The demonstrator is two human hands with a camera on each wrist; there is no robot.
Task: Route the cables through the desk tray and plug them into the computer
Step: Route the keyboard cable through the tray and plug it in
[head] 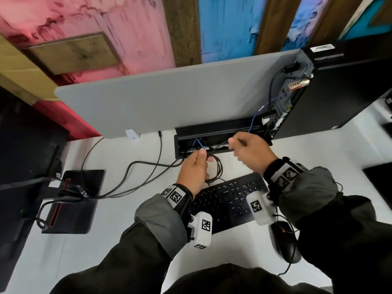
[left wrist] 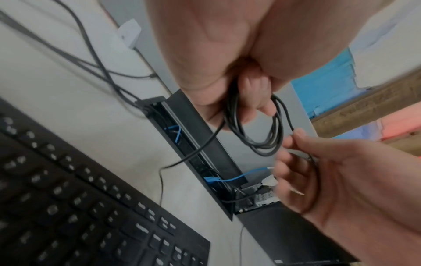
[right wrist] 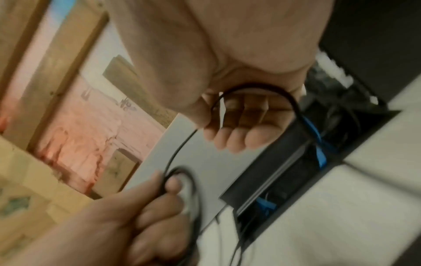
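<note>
A white desk [head: 118, 234] stands against a grey divider panel [head: 169, 96]; behind it the wall is painted in pink and blue bands split by brown wooden planks. Set into the back of the desk is one black tray [head: 216, 132], its lid raised, with black leads and one blue cable [head: 253, 122] inside; the blue cable climbs to the rear of the one black computer [head: 339, 90], which stands at the tray's right end. A black lead is also plugged in near the computer's top. On the desk lie one black keyboard [head: 224, 204], one black mouse [head: 285, 245] to its right, and at the left one monitor stand [head: 74, 200], from which three or so dark leads run into the tray's left end.

Both hands are above the desk just in front of the tray. The left hand [head: 194, 172] is clenched around a coil [head: 216, 168] of thin black cable. The right hand [head: 251, 153] pinches a strand of the same cable between thumb and fingers, held over the tray opening. A short length of cable spans between the two hands.
</note>
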